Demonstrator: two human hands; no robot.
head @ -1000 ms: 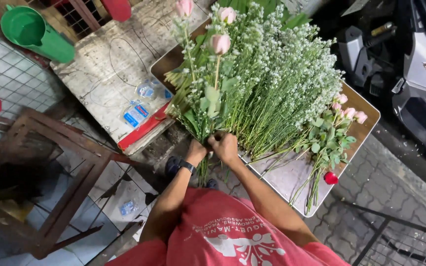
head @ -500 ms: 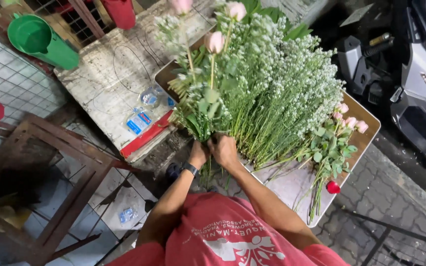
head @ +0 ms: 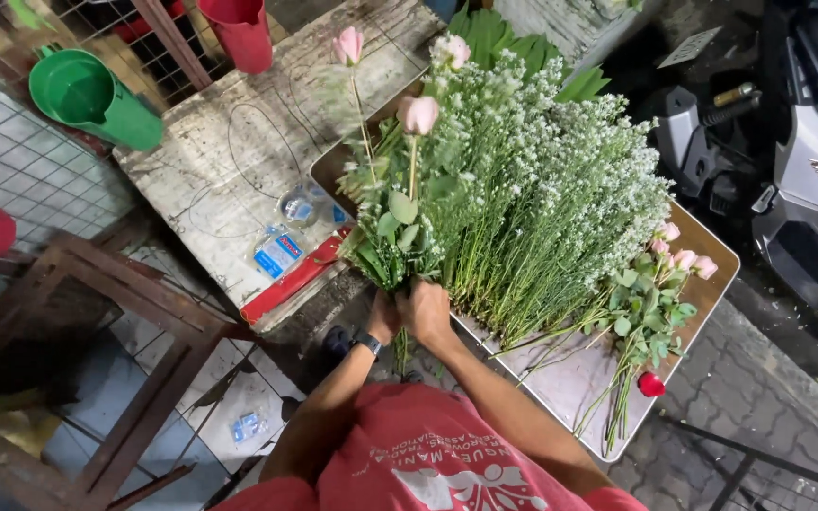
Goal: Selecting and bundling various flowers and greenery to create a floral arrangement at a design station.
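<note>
My left hand [head: 383, 316] and my right hand [head: 427, 309] are clasped together around the stems of a bunch of flowers [head: 400, 203]. The bunch stands upright: three pink roses on long stems, green leaves and small white filler flowers. A dark watch sits on my left wrist. Just right of the bunch, a big heap of white filler flowers [head: 546, 203] lies across a flat tray [head: 704, 279]. Several pink roses [head: 660, 293] and a red rose [head: 651, 383] lie at the tray's right end.
A worn wooden board [head: 229, 151] lies at upper left with small plastic packets [head: 278, 254] and a red strip [head: 293, 280]. A green pitcher [head: 87, 96], a red bucket [head: 239, 33], wire mesh and a brown stool frame [head: 134, 331] are left. A scooter [head: 797, 170] stands right.
The view has shifted slightly, so the bunch and my hands sit a little lower in frame. Both hands stay clasped on the stems; the bunch stands a little more upright.
</note>
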